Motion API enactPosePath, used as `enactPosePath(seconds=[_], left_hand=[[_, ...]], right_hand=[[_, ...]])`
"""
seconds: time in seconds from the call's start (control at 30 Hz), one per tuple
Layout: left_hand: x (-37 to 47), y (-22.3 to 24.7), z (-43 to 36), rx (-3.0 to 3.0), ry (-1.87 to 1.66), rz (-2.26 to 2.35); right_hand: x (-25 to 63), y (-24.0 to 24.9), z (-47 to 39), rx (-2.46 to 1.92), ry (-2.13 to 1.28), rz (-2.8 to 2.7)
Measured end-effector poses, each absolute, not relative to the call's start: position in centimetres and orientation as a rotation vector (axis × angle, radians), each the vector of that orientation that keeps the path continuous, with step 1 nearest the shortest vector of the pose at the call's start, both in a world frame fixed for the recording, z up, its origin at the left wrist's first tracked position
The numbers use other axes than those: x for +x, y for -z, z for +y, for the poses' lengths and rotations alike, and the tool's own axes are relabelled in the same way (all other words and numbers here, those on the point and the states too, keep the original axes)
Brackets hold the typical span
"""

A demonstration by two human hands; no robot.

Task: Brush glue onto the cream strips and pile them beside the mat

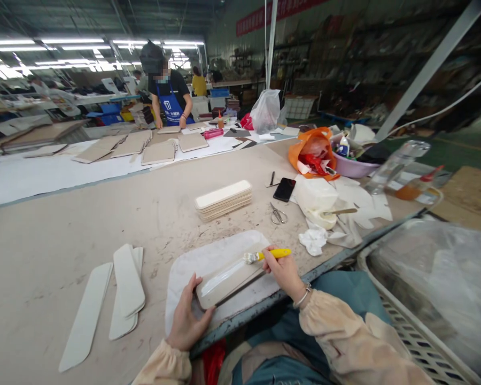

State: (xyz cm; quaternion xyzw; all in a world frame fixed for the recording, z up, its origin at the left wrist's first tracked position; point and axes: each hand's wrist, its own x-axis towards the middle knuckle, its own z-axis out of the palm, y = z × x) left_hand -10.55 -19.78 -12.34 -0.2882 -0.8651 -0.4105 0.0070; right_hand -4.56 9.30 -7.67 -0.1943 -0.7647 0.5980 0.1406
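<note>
My right hand [282, 267] grips a paintbrush [274, 254] by its yellow handle. The brush's white-coated bristles touch the top of a long, round-cornered beige panel [220, 286], where a wet, shiny white streak shows. Around the panel's left end, my left hand [190, 315] curls its thumb and fingers, holding it at the edges. Under the panel lies a white rounded sheet [184, 262] near the table's front edge. Beyond it stands a neat stack of similar panels [224, 198]. To the left, several pale strips [126, 283] lie loose, some overlapping.
Scissors [278, 214], a phone [284, 189], crumpled tissue [313, 240] and a white tub [318, 200] with a stick lie to the right. Behind are an orange bag [310, 149] and a purple basin [355, 166]. A white plastic crate [417, 337] stands at my right. A co-worker [170, 101] works across the table.
</note>
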Motion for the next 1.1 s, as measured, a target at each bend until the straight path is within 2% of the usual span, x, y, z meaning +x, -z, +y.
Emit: enactPosePath(seconds=[0.17,0.33,0.57,0.67,0.83,1.1], left_hand=[[-10.6,12.3,-19.9,-0.912,1.241,-2.715],[-10.6,12.4,-19.8,-0.928,1.233,-2.697],[-10.6,12.0,-19.6,-0.964,1.233,-2.673],[-10.5,11.9,-19.6,-0.954,1.257,-2.688],[-10.5,11.9,-19.6,-0.947,1.246,-2.703],[-10.6,11.9,-19.7,-0.954,1.16,-2.702]], right_hand=[[-4.2,7.5,12.0,-0.627,-1.556,-2.224],[-3.7,6.5,11.7,-0.654,-1.526,-2.186],[-4.0,6.2,3.4,-0.445,-2.14,-2.067],[-4.3,7.0,0.4,-0.342,-2.256,-2.095],[-4.6,7.7,-0.4,-0.3,-2.166,-2.209],[-3.8,7.3,4.7,-0.441,-1.923,-2.278]])
